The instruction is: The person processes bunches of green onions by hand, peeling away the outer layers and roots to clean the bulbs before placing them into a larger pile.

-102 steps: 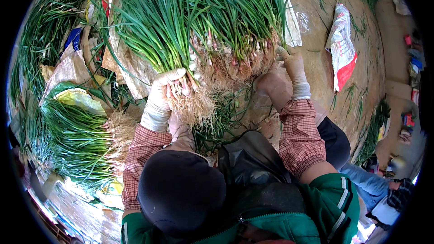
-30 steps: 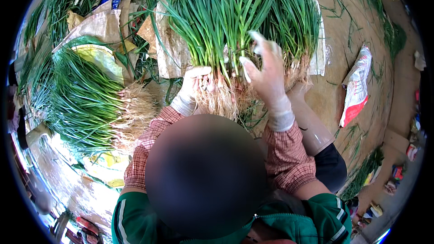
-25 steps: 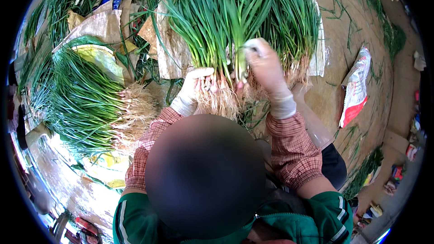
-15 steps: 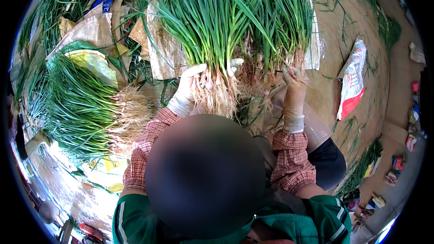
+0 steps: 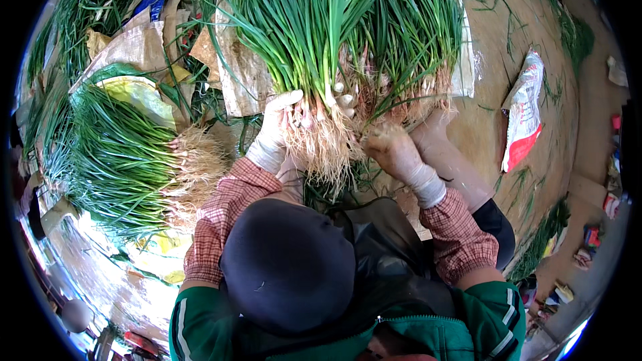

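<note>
My left hand (image 5: 273,130), in a pale glove, is wrapped around a thick bunch of spring onions (image 5: 304,53). Its green leaves point away from me, and the pale, reddish bulbs with stringy roots (image 5: 317,137) hang toward me. Just right of those roots is my right hand (image 5: 393,152), gloved and soiled, its fingers pinched together. A spring onion (image 5: 400,102) seems to run up and right from these fingers; its root end is hidden by them. Beyond both hands lies a larger pile of spring onions (image 5: 418,27), roots toward me.
At left, another stack of spring onions (image 5: 117,160) lies on a yellow and green sack, roots facing right. Worn sacking (image 5: 244,80) lies under the pile. A white and red bag (image 5: 523,113) rests on the brown floor at right, among scattered leaves.
My right hand has moved left and nearer to me, from the pile's right side to beside the held bunch. My left hand keeps its grip in nearly the same place.
</note>
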Tool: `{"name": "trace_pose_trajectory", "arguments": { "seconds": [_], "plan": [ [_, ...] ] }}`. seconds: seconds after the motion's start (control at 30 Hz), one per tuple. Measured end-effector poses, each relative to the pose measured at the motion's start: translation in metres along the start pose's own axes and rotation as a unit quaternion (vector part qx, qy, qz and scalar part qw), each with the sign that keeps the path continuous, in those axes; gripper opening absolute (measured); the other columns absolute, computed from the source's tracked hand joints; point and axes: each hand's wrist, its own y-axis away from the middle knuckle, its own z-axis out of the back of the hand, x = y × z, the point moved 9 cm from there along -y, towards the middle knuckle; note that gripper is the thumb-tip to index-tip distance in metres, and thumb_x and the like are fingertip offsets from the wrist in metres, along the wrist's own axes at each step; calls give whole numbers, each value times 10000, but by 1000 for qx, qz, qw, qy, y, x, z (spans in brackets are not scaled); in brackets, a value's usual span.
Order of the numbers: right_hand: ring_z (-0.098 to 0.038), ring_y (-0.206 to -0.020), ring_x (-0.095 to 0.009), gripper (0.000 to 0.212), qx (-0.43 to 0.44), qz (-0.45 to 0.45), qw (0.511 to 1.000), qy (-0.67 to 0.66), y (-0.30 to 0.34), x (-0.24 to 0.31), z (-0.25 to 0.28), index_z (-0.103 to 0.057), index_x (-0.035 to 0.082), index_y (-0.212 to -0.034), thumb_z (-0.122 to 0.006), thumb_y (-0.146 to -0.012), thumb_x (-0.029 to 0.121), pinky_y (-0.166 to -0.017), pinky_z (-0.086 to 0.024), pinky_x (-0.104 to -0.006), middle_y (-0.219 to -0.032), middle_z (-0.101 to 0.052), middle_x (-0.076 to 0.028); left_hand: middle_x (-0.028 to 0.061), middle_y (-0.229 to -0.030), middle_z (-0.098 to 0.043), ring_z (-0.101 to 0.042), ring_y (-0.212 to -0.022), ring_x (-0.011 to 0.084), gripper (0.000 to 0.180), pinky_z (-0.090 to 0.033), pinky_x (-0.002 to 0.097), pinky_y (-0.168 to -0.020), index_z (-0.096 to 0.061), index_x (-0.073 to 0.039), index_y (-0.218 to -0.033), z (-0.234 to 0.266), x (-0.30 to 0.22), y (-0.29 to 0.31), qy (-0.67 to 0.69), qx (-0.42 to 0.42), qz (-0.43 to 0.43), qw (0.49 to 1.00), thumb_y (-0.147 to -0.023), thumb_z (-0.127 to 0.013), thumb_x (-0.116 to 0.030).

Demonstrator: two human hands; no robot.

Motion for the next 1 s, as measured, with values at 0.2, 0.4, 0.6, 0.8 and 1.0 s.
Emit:
{"name": "trace_pose_trajectory", "arguments": {
  "seconds": [0.2, 0.4, 0.6, 0.8, 1.0],
  "plan": [
    [-628, -767, -306, 128, 108, -165, 974, -111, 77, -64, -100, -697, 102, -774, -666, -730, 219, -716, -490, -415, -808, -640, -156, 210, -869, -666, -601, -538, 135, 458, -510, 229, -519, -567, 137, -1075, 65, -12, -11, -195, 27, -4, 980, -819, -580, -242],
    [-647, -841, -308, 209, 271, -271, 921, 71, 129, -112, -113, -679, 41, -880, -622, -798, 224, -752, -503, -397, -851, -666, -159, 124, -1029, -465, -508, -986, 236, 577, -442, 439, -894, -359, 38, -1173, 49, -38, -8, -79, 59, 2, 995, -760, -622, -267],
    [-524, -1166, -230, 522, -28, -240, 819, -520, 32, -8, -14, -450, 24, -1339, -603, -877, 213, -991, -394, -312, -1292, -530, -175, 119, -1031, -475, -498, -1005, 244, 495, -417, 522, -909, -425, 19, -1124, 48, -48, -4, -63, 19, -61, 996, -775, -589, -292],
    [-611, -843, -177, 288, -121, -244, 825, -494, 33, 11, -40, -602, 43, -1164, -515, -943, 205, -827, -479, -309, -951, -658, -66, 298, -1402, -313, -339, -1299, 429, 619, -327, 617, -1007, -452, 31, -1268, 44, -40, -6, -133, 43, -48, 989, -799, -551, -361],
    [-542, -639, -117, 214, -240, -413, 814, -329, 51, -96, -111, -641, 6, -1005, -542, -909, 169, -631, -441, -274, -734, -605, -83, 73, -946, -464, -464, -818, 207, 731, -451, 416, -760, -366, 35, -1283, 29, -18, 4, -76, 70, 9, 995, -717, -658, -325]
  ]
}}
